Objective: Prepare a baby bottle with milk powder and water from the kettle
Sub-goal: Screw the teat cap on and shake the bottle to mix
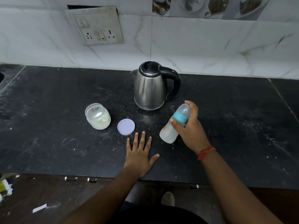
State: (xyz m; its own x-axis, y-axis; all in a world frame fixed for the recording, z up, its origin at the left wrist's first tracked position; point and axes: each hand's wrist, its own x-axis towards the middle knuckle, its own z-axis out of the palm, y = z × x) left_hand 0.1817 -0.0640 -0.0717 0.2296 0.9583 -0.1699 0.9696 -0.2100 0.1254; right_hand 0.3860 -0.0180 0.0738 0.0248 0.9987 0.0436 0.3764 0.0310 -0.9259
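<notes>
Now right hand [189,128] grips capped baby bottle [174,125] — tilted — beside kettle [150,88].

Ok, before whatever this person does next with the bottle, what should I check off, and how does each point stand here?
1. Clear baby bottle with teal collar gripped firmly: ok, the right hand wraps it, tilted.
2. Bottle cap and collar on: ok, both in place.
3. Bottle contents mixed: cannot tell; it looks cloudy.
4. Clear plastic jar of white powder closed: not ok, its round lilac lid lies beside it on the black counter.
5. Steel kettle with black handle lid shut: ok.
6. Left hand free: ok, flat on the counter.
</notes>
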